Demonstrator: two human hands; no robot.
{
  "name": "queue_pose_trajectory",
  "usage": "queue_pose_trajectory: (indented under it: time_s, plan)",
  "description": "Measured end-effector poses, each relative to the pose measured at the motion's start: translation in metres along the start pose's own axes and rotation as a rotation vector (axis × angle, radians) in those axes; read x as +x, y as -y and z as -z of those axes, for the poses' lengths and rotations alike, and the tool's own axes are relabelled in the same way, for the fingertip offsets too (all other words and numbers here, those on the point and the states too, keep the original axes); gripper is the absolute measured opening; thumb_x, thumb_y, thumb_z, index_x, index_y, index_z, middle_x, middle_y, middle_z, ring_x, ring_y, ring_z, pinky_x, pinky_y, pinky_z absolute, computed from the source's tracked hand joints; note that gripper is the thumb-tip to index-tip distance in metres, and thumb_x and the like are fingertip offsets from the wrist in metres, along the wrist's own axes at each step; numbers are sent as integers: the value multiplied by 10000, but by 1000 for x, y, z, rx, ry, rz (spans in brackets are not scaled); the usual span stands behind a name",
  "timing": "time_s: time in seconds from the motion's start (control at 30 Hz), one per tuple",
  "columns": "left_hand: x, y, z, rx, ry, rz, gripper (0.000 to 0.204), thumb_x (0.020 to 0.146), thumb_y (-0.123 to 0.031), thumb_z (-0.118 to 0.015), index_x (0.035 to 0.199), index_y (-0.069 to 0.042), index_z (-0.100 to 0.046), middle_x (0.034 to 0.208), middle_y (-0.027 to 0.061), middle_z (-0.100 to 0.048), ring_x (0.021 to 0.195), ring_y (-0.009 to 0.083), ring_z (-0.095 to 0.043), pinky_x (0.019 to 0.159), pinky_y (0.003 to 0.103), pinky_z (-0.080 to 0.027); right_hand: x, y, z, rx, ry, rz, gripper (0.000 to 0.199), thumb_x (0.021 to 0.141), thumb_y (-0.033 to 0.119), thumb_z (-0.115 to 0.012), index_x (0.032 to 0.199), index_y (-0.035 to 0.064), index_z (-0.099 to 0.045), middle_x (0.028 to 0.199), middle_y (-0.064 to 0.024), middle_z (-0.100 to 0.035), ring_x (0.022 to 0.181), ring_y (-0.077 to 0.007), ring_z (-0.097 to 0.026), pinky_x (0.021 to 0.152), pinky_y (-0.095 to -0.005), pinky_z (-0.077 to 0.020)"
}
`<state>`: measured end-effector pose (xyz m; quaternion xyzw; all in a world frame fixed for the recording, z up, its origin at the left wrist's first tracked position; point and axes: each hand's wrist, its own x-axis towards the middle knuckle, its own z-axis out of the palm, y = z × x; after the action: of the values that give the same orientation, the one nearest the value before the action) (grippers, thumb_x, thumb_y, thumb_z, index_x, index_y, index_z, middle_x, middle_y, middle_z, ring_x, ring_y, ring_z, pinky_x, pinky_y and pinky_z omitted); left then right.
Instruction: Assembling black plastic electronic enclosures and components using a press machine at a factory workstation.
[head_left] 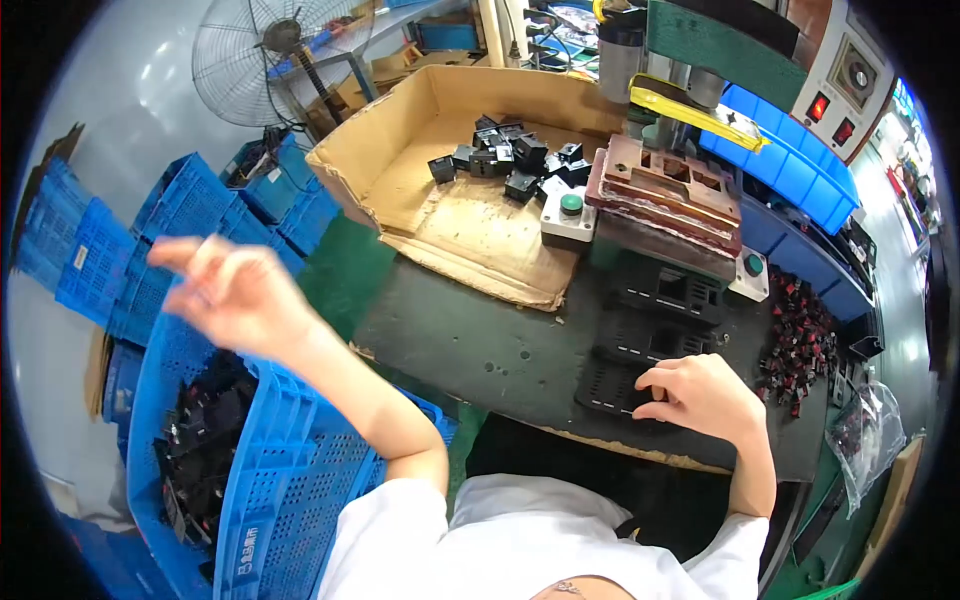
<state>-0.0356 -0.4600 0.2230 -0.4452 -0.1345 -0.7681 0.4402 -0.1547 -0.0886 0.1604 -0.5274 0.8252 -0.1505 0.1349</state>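
Observation:
My left hand (235, 295), blurred by motion, is raised over the blue crate (290, 440) at the left. Its fingers look spread, and nothing shows in them. Black plastic parts (205, 430) are heaped inside that crate. On the dark table, my right hand (705, 395) hovers over or touches the right side of the nearest flat black plastic panel (608, 388); its thumb and forefinger are apart. Further back lie a second black panel (635, 338) and a third panel (670, 288) with a rectangular opening, in front of the brown fixture block (665, 200).
A cardboard box (400, 200) holds several black block-shaped parts (500, 155). Green-button switch boxes (568, 215) flank the fixture, below a green press (720, 50). Small red and black parts (798, 345) are piled at right. Blue baskets (100, 265) and a fan (285, 40) stand left.

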Motion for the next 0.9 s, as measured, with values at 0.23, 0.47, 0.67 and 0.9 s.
queue_pose_trajectory:
  time_s: [0.23, 0.47, 0.67, 0.9]
  plan:
    - [-30, 133, 136, 1460, 424, 1116, 306, 753, -56, -632, 1052, -17, -575, 879, 63, -653, 692, 101, -586, 611, 249, -479, 0, 8, -11, -157, 41, 25, 272, 724, 309, -678, 776, 58, -589, 760, -60, -552, 710, -249, -580, 629, -339, -457]
    - [-100, 164, 215, 2187, 750, 583, 553, 675, -238, -718, 1090, 48, -491, 1045, 232, -506, 996, 360, -490, 870, 410, -405, -3, 9, -12, -212, 48, 89, 207, 752, 243, -646, 783, 61, -552, 789, -49, -522, 791, -214, -562, 696, -323, -446]
    - [-89, 161, 216, 2095, 345, 573, 439, 609, -181, -765, 927, 41, -560, 876, 182, -614, 770, 237, -600, 704, 328, -487, -3, 8, -9, -254, 63, 95, 173, 764, 223, -626, 798, 75, -544, 809, -39, -518, 826, -188, -543, 726, -304, -430]
    - [-62, 149, 178, 1489, -61, 598, 349, 718, -75, -709, 1011, -24, -527, 931, 50, -570, 837, 124, -530, 771, 255, -432, 1, 9, 7, 89, -452, 110, 75, 761, 99, -625, 771, 39, -581, 738, -59, -557, 683, -219, -561, 630, -313, -446]
